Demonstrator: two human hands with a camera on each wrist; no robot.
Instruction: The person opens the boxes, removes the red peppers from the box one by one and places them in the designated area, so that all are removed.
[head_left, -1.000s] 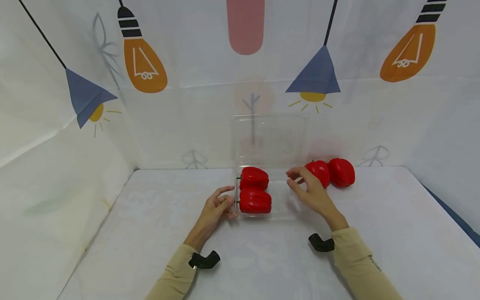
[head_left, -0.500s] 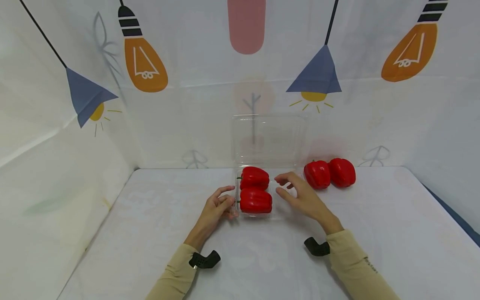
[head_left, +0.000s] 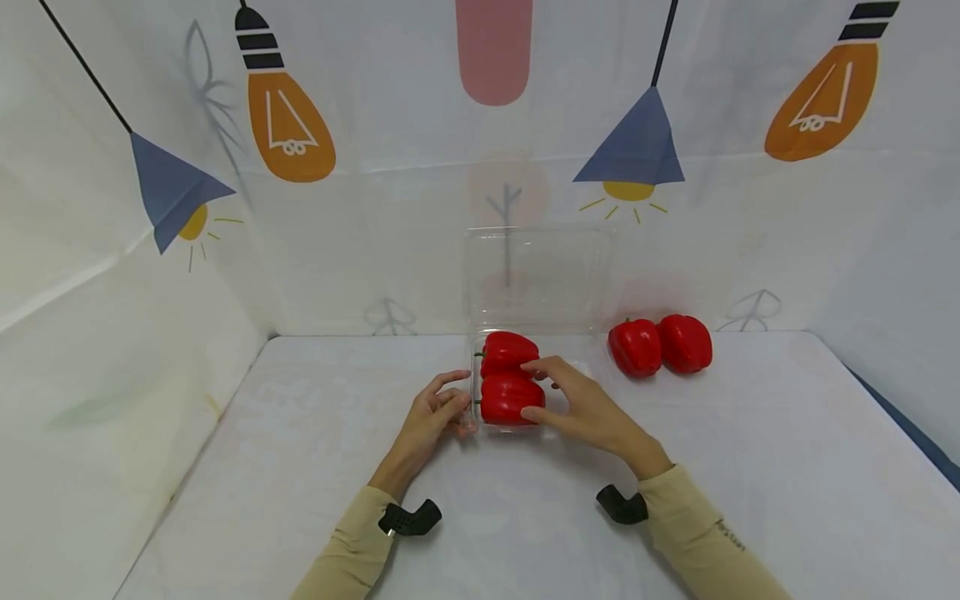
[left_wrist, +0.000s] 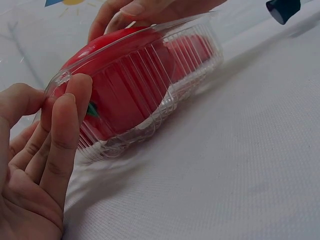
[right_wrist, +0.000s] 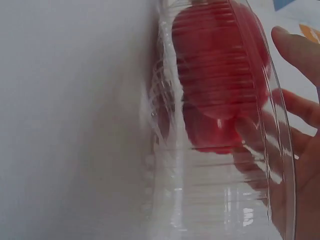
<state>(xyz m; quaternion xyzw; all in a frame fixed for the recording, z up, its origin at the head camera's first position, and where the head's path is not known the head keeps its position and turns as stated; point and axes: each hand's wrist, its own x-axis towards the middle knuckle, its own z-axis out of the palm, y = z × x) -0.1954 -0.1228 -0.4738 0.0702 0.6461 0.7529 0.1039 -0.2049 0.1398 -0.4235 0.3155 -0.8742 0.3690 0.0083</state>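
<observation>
A clear plastic clamshell box (head_left: 577, 417) lies on the table with its lid raised. Two red bell peppers, a far one (head_left: 507, 352) and a near one (head_left: 507, 400), lie side by side in its left part, stems to the left. My left hand (head_left: 429, 421) pinches the box's left rim, thumb and fingers on either side of it in the left wrist view. My right hand (head_left: 588, 408) reaches over the box from the right. Its thumb and fingers are spread at the right end of the near pepper, with fingertips behind the clear wall in the right wrist view.
Two more red bell peppers, one on the left (head_left: 635, 347) and one on the right (head_left: 686, 343), sit together right of the box at the table's back edge. The clear lid (head_left: 540, 275) stands up against the printed backdrop (head_left: 390, 233).
My right hand has moved left and nearer, from beside the loose peppers across the box to the near pepper in it. My left hand has stayed at the rim.
</observation>
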